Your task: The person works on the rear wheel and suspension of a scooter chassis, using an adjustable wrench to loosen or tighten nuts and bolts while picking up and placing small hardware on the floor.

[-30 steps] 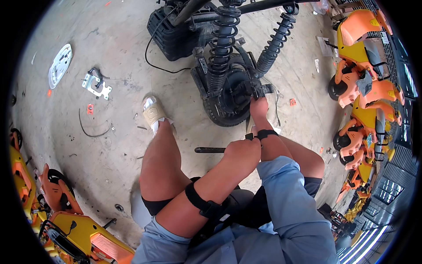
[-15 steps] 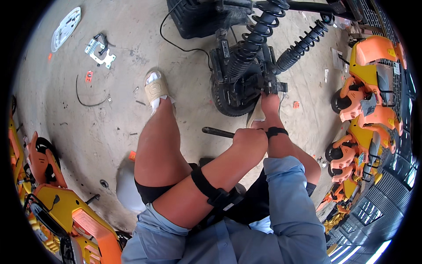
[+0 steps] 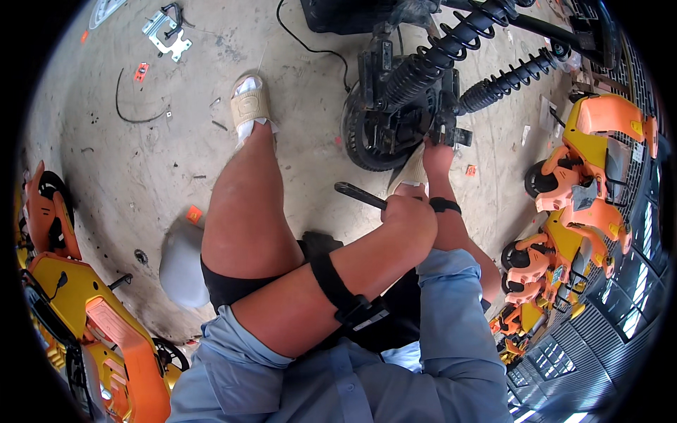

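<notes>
My left hand (image 3: pixel 410 218) is closed in a fist around a dark bar-shaped tool (image 3: pixel 361 195). Its free end points left and slightly away from me, while the other end is hidden by the hand. Farther out, my right hand (image 3: pixel 438 156) reaches to the black axle bracket (image 3: pixel 444 132) beside a small wheel (image 3: pixel 358 141); most of its fingers are hidden there. Above the wheel rise two black coil-spring shock absorbers (image 3: pixel 451 51) (image 3: pixel 509 83), part of a partly stripped vehicle.
My sandalled feet (image 3: pixel 250 102) (image 3: pixel 412 169) stand on the concrete floor near the wheel. A metal bracket (image 3: pixel 166 39) and a curved black cable (image 3: pixel 123 106) lie at the far left. Yellow-orange scooters (image 3: pixel 592 141) (image 3: pixel 63 289) line both sides. A rounded grey object (image 3: pixel 180 264) sits beside my left leg.
The view has shifted, so the wheel and floor items appear higher. The tool's free end has tilted farther away from me. My right hand stays at the axle bracket.
</notes>
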Demonstrator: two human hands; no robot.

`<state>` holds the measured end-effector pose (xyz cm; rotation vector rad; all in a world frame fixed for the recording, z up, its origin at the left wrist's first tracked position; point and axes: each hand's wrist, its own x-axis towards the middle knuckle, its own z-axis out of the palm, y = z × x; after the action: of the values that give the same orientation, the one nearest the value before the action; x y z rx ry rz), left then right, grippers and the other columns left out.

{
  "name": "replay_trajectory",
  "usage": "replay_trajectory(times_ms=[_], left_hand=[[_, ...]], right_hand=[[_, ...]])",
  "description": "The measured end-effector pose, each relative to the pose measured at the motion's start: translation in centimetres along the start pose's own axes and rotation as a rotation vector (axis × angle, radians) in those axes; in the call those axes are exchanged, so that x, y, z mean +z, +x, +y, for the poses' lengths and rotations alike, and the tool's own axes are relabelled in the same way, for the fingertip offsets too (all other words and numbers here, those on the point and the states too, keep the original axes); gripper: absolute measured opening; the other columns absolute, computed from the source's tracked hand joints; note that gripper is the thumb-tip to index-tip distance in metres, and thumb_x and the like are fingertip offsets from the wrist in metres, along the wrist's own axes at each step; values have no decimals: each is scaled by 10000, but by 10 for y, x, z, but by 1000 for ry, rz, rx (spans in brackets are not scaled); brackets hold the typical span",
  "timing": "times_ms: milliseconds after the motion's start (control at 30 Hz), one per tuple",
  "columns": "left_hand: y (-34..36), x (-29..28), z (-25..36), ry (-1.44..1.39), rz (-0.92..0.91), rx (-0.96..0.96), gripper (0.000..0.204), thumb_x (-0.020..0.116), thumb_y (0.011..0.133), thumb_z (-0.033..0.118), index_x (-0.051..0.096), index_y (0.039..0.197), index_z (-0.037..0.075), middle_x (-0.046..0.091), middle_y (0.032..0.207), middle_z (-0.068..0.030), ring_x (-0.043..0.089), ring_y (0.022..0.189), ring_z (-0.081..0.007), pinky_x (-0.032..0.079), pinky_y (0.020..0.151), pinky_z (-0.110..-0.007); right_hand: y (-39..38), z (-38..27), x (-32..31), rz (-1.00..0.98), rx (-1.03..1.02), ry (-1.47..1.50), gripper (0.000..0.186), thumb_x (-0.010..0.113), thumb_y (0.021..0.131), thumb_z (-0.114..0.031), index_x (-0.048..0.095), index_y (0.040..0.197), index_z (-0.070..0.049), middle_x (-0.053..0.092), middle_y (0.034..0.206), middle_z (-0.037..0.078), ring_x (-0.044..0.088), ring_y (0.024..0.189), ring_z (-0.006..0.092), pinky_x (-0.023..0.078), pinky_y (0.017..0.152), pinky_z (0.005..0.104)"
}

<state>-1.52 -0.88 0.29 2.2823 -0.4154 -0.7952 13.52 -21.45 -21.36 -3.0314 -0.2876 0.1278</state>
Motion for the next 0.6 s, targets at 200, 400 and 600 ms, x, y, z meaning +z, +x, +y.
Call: replay_trajectory(times_ms=[200, 400, 600], left_hand=[[1, -3, 2, -84, -124, -50, 178, 695, 738, 79, 710, 914, 54, 703, 872, -51, 712, 827, -224, 547, 616, -338], [2, -9, 6, -105, -147, -47, 170, 692, 743, 81, 698, 909, 43, 706, 875, -66, 712, 826, -229, 547, 628, -342], [1, -10, 7, -99, -133, -74, 178, 688, 753, 96, 687, 923, 44, 704, 857, -66, 712, 820, -234, 544, 636, -343]], right_hand=[[3, -1, 3, -38, -29, -21, 461, 610, 885, -447, 648, 1117, -50, 652, 697, 244, 656, 710, 439, 509, 615, 508], [1, 2, 2, -51, 18, -28, 482, 582, 900, -479, 659, 1095, -45, 654, 704, 250, 663, 714, 431, 515, 629, 498], [-2, -21, -8, 5, 83, -37, 490, 590, 904, -477, 698, 875, 0, 653, 711, 251, 655, 711, 435, 507, 634, 492]])
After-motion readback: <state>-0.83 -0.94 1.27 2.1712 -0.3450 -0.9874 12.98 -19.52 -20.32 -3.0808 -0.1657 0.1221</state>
